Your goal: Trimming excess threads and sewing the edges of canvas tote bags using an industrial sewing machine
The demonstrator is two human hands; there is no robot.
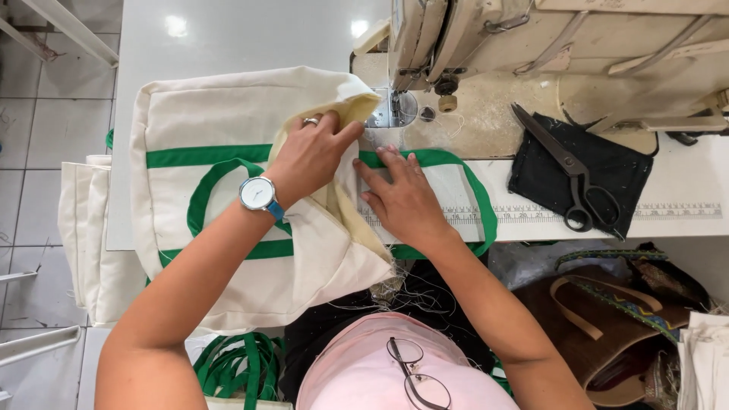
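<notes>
**Two hands on a canvas tote at the sewing machine**

A cream canvas tote bag (228,129) with green trim lay across the white sewing table (228,34), most of it to the left of the machine and hanging over the near edge. The left hand (311,156), with a ring on one finger and a blue-strapped wristwatch (258,193) on the wrist, was closed on a raised fold of the bag's cream fabric, fingers curled over the cloth just beside the presser foot (395,106). The right hand (402,193) lay flat and spread on the fabric, fingertips pressing down where a green webbing handle (474,186) looped out to the right (it held nothing, only pinned the cloth to the table). The two hands sat just beside each other, almost touching.

Behind them stood the beige industrial sewing machine (547,38). To the right, black-handled scissors (569,175) rested on a piece of black cloth (607,163), above a ruler strip (676,211) set along the table's front edge. More cream bags (87,228) hung at the left side, loose green straps (239,364) lay below, and a pair of glasses (418,376) hung on the person's pink shirt. A brown bag (607,326) sat lower right.
</notes>
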